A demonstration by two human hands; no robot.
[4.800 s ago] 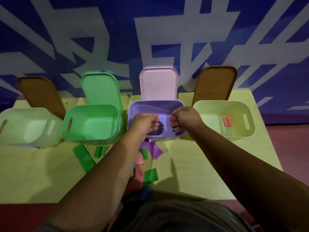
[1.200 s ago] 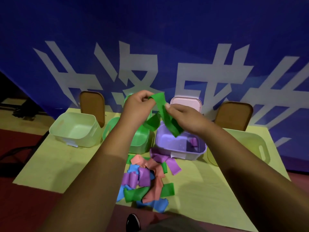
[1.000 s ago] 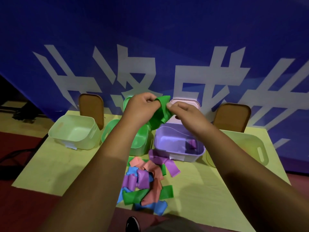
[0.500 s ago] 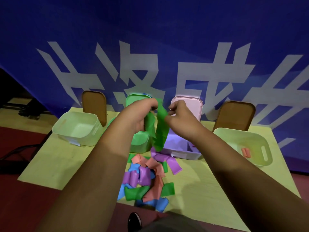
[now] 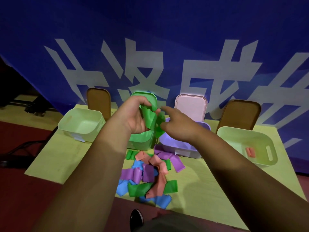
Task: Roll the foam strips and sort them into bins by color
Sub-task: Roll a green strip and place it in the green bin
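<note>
My left hand holds the top of a green foam strip, which hangs in the air above the green bin. My right hand pinches the strip's lower part between thumb and fingers, index finger pointing left. A pile of loose foam strips in green, purple, red and blue lies on the yellow table below my hands. The purple bin stands right of the green one. A red roll lies in the pale bin at the far right.
Another pale bin stands at the far left. Lids lean upright behind the bins: brown, green, pink, brown. A blue banner with white characters closes off the back. A dark shoe shows at the near edge.
The strip hung long between both hands; now my left hand has turned palm toward me and the strip is bent shorter. My right hand has dropped to the strip's lower part.
</note>
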